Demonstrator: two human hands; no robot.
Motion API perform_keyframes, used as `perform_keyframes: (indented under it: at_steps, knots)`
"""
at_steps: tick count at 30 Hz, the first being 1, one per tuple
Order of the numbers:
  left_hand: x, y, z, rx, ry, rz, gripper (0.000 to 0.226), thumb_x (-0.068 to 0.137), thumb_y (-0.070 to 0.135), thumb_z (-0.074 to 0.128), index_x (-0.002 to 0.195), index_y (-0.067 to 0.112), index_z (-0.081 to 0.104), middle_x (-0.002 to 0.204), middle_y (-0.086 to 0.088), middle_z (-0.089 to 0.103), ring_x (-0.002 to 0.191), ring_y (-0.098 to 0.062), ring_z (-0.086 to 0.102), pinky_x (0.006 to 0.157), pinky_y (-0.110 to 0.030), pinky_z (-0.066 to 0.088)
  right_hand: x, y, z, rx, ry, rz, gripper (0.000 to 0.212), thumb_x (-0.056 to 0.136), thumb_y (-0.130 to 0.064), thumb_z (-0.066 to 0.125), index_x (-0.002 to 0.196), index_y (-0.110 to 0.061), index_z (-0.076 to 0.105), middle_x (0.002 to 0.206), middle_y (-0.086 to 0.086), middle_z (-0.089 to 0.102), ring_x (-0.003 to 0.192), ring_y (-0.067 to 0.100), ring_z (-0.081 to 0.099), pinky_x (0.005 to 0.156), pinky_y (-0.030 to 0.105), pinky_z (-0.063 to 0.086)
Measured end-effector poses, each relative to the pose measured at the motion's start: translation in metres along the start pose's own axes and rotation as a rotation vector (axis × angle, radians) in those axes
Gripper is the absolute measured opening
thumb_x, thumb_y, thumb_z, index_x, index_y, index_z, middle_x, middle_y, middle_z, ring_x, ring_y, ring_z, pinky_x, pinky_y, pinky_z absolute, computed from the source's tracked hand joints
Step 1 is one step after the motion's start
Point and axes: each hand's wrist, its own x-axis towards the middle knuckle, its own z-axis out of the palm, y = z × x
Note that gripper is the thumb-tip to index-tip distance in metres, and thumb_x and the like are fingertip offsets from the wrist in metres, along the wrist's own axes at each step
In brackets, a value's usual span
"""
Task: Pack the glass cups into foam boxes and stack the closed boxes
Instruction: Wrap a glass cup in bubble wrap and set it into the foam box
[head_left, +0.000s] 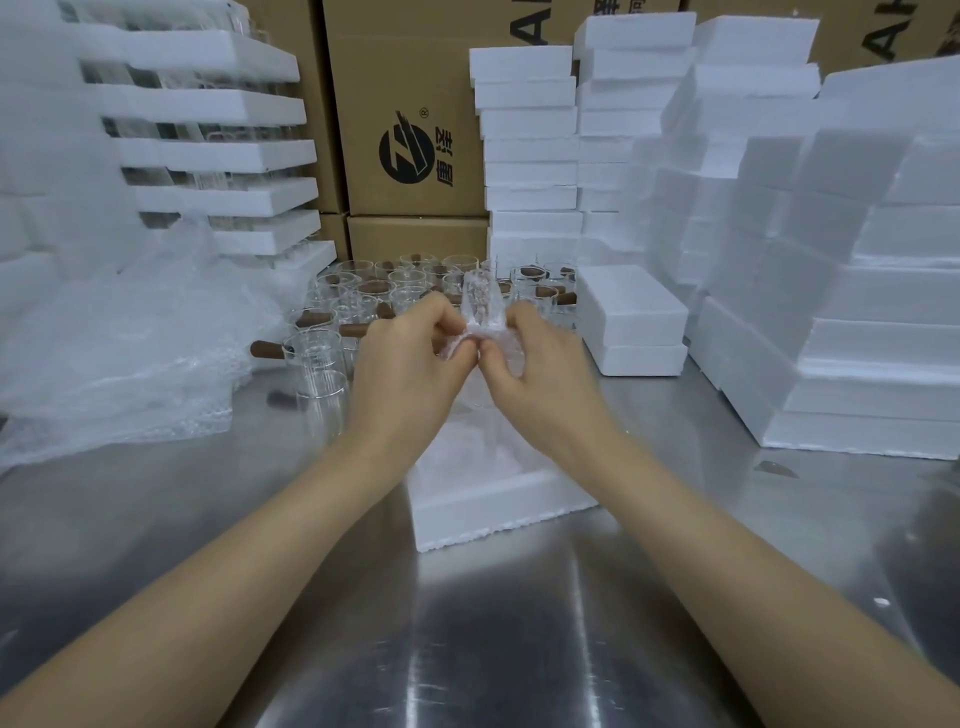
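An open white foam box lies on the steel table just below my hands. Above it my left hand and my right hand both pinch a clear bubble-wrap bag, fingertips meeting at its lower edge. What is inside the bag is too blurred to tell. Behind my hands stand several glass cups with brown wooden handles, crowded at the table's middle back. A closed foam box rests to the right of the cups.
A pile of bubble-wrap bags covers the left of the table. Foam trays holding glasses are stacked at back left. Tall stacks of foam boxes fill the right; cardboard cartons stand behind.
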Motion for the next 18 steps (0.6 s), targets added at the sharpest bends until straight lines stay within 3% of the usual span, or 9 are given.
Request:
perform_keyframes:
  at_steps: [3, 7, 14, 18]
  knots:
    - [-0.001, 0.001, 0.0, -0.003, -0.001, -0.036, 0.015, 0.079, 0.013, 0.067, 0.074, 0.021, 0.056, 0.059, 0.008, 0.056, 0.056, -0.011, 0.05, 0.055, -0.04, 0.047, 0.0, -0.001, 0.001, 0.032, 0.01, 0.003, 0.022, 0.093, -0.023, 0.059, 0.085, -0.016, 0.04, 0.064, -0.015, 0.038, 0.058, -0.002, 0.04, 0.055, 0.007, 0.031]
    - [-0.003, 0.003, 0.0, -0.015, -0.024, -0.023, 0.014, 0.08, 0.008, 0.065, 0.079, 0.02, 0.057, 0.067, 0.004, 0.062, 0.065, -0.019, 0.059, 0.061, -0.048, 0.049, 0.001, 0.0, 0.003, 0.079, 0.02, 0.063, 0.024, 0.093, -0.018, 0.061, 0.083, -0.016, 0.039, 0.061, -0.014, 0.038, 0.056, -0.006, 0.044, 0.052, 0.009, 0.032]
    - [-0.005, 0.008, 0.003, 0.014, -0.032, 0.11, 0.011, 0.083, 0.022, 0.066, 0.092, 0.016, 0.065, 0.101, 0.01, 0.066, 0.091, -0.011, 0.063, 0.074, -0.043, 0.054, 0.004, 0.008, 0.003, 0.169, 0.072, 0.176, 0.03, 0.086, 0.001, 0.056, 0.074, -0.018, 0.036, 0.061, -0.008, 0.04, 0.057, -0.005, 0.042, 0.051, 0.014, 0.031]
    - [-0.005, 0.007, 0.002, 0.093, -0.015, 0.222, 0.01, 0.086, 0.02, 0.069, 0.09, 0.012, 0.064, 0.095, 0.007, 0.054, 0.08, -0.015, 0.055, 0.067, -0.043, 0.051, 0.006, 0.01, 0.0, 0.17, 0.079, 0.188, 0.037, 0.084, 0.001, 0.057, 0.072, -0.026, 0.034, 0.064, -0.011, 0.041, 0.061, -0.01, 0.044, 0.053, 0.012, 0.033]
